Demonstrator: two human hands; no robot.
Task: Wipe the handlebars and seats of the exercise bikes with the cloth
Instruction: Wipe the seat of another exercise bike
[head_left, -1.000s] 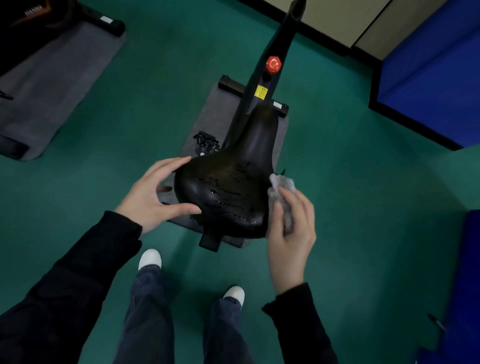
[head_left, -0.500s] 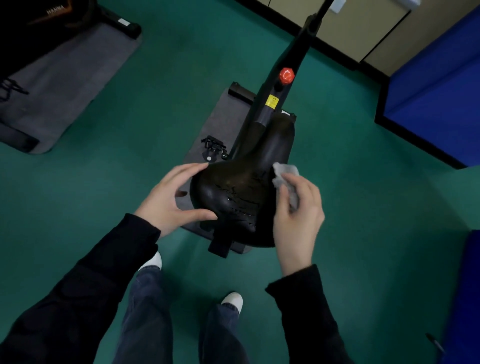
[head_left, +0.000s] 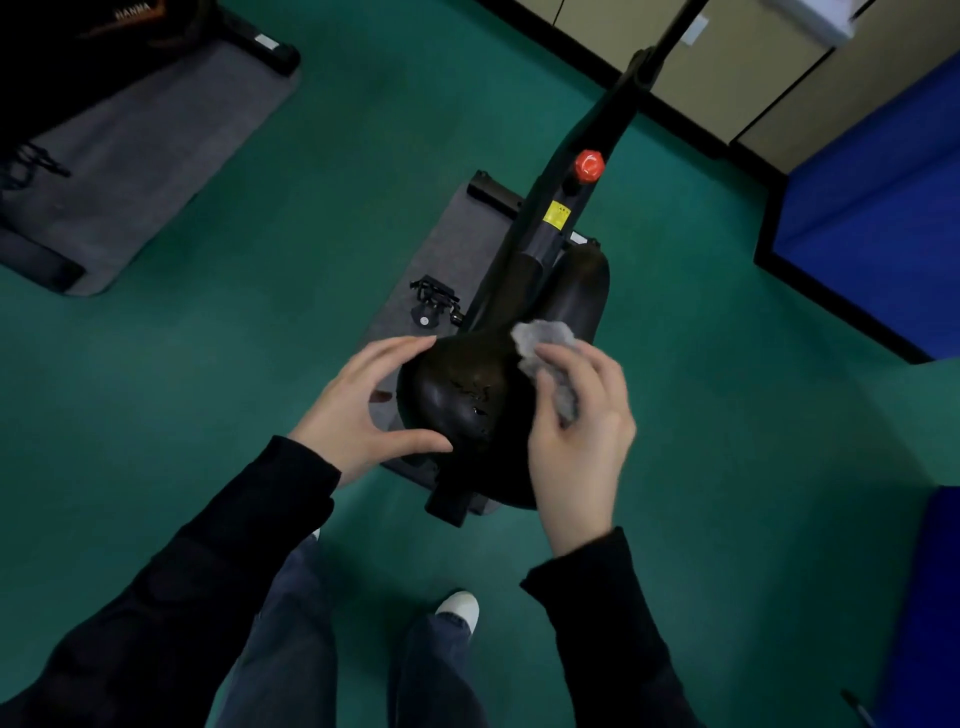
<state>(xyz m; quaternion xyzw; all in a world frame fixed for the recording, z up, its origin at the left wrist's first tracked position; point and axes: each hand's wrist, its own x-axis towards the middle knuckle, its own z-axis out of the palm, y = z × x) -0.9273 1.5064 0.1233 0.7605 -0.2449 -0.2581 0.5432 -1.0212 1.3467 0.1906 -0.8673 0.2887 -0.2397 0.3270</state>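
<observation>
Pinching the grey cloth (head_left: 551, 358) in your right hand (head_left: 579, 431), you press it on the black seat (head_left: 457, 395); your left hand (head_left: 358, 410) braces its edge, open-fingered; the loose wad could slip off the rounded side

- At the upper left of the frame, the word "HANMA" stands in pale capital letters on the dark body of a second exercise machine (head_left: 104, 36); an orange stripe runs just under the letters.
- A yellow sticker (head_left: 557, 214) sits on the black frame post of the exercise bike, just below the red knob (head_left: 588, 166); it carries small dark print, too small to read.
- A small white label (head_left: 266, 41) lies on the black base bar of the machine at upper left; nothing on it is legible.
- A white label (head_left: 578, 238) shows on the bike's base bar behind the post; its text cannot be made out.
</observation>
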